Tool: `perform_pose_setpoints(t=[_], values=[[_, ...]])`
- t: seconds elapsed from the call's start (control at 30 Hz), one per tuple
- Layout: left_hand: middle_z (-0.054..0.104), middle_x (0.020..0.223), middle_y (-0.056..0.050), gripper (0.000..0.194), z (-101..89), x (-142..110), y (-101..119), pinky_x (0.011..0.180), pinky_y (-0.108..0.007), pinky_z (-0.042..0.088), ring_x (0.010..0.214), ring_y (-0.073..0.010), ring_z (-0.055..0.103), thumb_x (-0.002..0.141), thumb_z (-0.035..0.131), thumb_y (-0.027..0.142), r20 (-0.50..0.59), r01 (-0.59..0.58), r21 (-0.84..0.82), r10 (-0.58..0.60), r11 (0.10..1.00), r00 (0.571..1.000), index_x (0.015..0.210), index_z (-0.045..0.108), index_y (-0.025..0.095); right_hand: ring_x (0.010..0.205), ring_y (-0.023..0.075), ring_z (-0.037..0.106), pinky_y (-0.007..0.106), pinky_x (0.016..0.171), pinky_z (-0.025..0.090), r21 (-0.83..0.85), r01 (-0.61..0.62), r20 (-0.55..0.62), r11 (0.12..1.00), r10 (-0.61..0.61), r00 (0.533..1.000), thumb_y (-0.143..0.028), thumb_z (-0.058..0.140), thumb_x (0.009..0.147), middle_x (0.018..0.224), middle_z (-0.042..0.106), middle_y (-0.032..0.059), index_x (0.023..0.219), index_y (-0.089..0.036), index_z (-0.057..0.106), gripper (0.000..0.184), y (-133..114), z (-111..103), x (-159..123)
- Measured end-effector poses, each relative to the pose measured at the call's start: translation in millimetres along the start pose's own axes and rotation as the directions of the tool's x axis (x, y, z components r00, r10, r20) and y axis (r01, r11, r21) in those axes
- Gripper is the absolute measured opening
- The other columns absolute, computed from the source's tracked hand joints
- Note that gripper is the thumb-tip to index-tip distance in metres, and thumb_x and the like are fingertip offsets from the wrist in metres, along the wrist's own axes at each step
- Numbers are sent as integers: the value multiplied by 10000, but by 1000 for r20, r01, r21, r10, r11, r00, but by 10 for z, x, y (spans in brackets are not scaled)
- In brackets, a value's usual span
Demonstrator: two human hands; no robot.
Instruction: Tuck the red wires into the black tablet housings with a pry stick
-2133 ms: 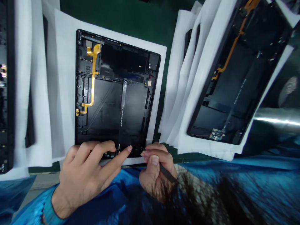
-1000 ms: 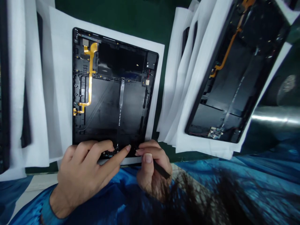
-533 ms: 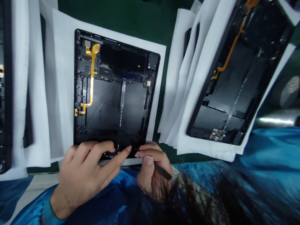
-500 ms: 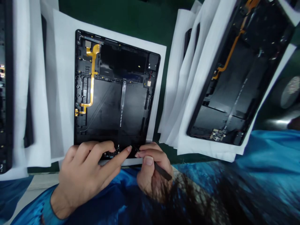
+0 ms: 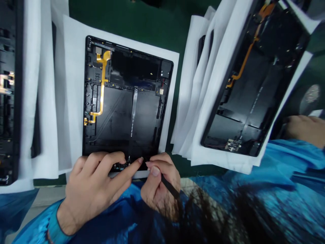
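An open black tablet shell (image 5: pixel 122 112) with an orange flex cable (image 5: pixel 102 88) lies on a white foam sheet (image 5: pixel 73 84) in front of me. My left hand (image 5: pixel 93 186) rests on its near edge, index finger pressing a small circuit board (image 5: pixel 121 165) there. My right hand (image 5: pixel 158 181) grips a thin black tool (image 5: pixel 169 188) like a pen, its tip hidden at the shell's near edge beside my left fingertip.
A second open tablet shell (image 5: pixel 254 84) lies tilted on stacked foam sheets (image 5: pixel 200 101) at right. More shells and foam (image 5: pixel 15 91) stand at left. Another person's hand (image 5: pixel 304 130) in a blue sleeve shows at the far right. The table is green (image 5: pixel 142 20).
Both hands stay at the shell's near edge; my right hand has shifted slightly left. Another person's hand has come into view at the far right.
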State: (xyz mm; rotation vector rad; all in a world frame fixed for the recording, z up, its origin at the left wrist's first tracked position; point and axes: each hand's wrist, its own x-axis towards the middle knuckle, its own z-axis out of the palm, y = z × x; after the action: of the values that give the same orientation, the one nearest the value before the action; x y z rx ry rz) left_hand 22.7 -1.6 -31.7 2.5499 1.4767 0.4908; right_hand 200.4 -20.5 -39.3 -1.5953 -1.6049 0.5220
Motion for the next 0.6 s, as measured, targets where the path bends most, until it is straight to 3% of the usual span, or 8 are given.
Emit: perform_pose_setpoints(t=[0.1, 0.17, 0.27, 0.37, 0.47, 0.6], values=[[331, 1556, 123, 299, 3, -33, 1, 631, -327, 325, 1458, -258, 375, 1134, 412, 412, -5, -4, 36, 4, 999, 1000, 1335, 630, 373, 613, 155, 638, 304, 516, 546, 9, -14, 7, 1000, 14, 1000, -83, 497, 927, 799, 627, 8, 998, -236, 599, 197, -12, -8, 33], [271, 1579, 139, 413, 18, -90, 4, 644, -310, 397, 1502, -281, 286, 1129, 335, 476, 30, 3, 104, -6, 995, 1000, 1191, 694, 281, 658, 166, 677, 307, 567, 584, 51, -12, 22, 999, 11, 1000, -85, 537, 918, 802, 654, 6, 1014, -236, 617, 195, -2, -37, 34], [300, 1552, 183, 651, 70, -231, 11, 751, -340, 523, 1517, -296, 229, 1093, 247, 578, 134, 46, 178, -71, 983, 988, 877, 669, 132, 728, 174, 713, 312, 630, 622, 69, -41, 42, 997, 38, 998, -70, 592, 906, 857, 702, 22, 1062, -232, 653, 234, 18, -90, 11], [356, 1516, 178, 725, 132, -371, 20, 863, -431, 572, 1515, -336, 198, 1063, 199, 567, 248, 75, 183, -120, 980, 961, 691, 554, 55, 727, 172, 704, 313, 621, 627, 56, -23, 76, 998, 19, 997, -52, 608, 905, 877, 721, 31, 1106, -236, 670, 280, 47, -130, -7], [349, 1519, 169, 730, 162, -446, 27, 896, -447, 580, 1519, -356, 129, 1045, 169, 533, 301, 79, 177, -130, 981, 945, 613, 478, 32, 677, 173, 672, 321, 571, 617, 73, 52, 119, 996, -61, 991, -106, 638, 910, 856, 718, 30, 1126, -247, 685, 262, 101, -171, 20], [349, 1528, 143, 714, 167, -499, 21, 913, -456, 568, 1514, -358, 121, 1054, 271, 550, 272, 110, 139, -145, 984, 951, 630, 459, 9, 720, 196, 681, 353, 603, 633, 98, 121, 238, 988, -142, 961, -85, 659, 877, 901, 743, 51, 1183, -228, 682, 339, 179, -251, 127]])
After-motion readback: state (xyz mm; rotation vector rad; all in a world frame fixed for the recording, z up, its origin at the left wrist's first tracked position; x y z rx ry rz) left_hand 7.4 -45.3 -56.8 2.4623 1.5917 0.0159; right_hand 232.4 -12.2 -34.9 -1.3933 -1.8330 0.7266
